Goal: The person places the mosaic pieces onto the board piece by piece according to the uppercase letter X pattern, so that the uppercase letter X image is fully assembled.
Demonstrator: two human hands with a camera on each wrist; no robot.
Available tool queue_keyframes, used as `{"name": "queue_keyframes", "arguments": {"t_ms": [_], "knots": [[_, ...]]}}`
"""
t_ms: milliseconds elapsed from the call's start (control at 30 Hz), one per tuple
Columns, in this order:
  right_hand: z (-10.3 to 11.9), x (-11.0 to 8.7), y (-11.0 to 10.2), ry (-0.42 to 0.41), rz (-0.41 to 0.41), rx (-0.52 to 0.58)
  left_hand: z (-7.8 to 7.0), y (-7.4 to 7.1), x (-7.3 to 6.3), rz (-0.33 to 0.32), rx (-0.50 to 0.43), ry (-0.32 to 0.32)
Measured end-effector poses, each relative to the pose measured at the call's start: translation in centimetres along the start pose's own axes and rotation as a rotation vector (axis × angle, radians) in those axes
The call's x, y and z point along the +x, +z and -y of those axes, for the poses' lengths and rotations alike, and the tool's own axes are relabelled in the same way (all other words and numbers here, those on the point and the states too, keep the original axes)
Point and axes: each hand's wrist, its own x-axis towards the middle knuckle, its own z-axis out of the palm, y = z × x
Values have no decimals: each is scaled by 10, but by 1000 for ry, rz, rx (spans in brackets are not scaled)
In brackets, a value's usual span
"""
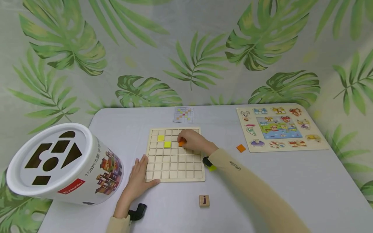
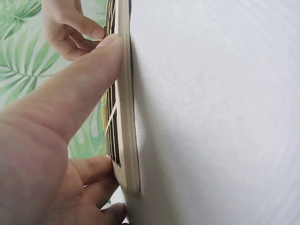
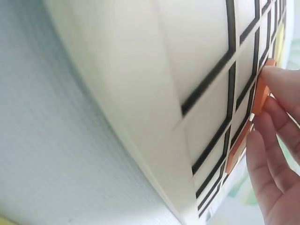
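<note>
Fingers [image 3: 258, 159] of right hand [image 1: 192, 139] pinching orange tile [image 3: 259, 97], left hand [image 1: 138, 177] touching board [image 1: 174, 167]

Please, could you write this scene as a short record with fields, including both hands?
Left hand: touches near left corner of grid board
Right hand: pinches orange tile at the board
Other tiles on board: yellow tile; yellow-green tile; second orange tile
Tiles on table: loose orange tile; loose yellow-green tile, partly hidden by right arm
Behind board: pattern card
Right side: picture puzzle
Left side: white bucket
Front: letter block
</note>
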Motion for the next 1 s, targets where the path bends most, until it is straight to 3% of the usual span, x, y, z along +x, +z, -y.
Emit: {"name": "queue_keyframes", "arguments": {"t_ms": [133,233,400,533,700,1000], "knots": [[1,0,2,1,6,-23,0,0,0,-2,-2,8],[-1,-4,0,21,0,21,-1,0,0,-2,-2,11],[-14,-26,-16,52,-47,192,-1,1,1,-3,1,18],[-27,-56,-34,64,-87,279,-1,1,1,-4,-4,18],[-43,-104,-46,92,-114,280,0,0,1,-1,-3,10],[-67,-178,-40,198,-43,289,-1,-1,-1,-12,-9,19]]}}
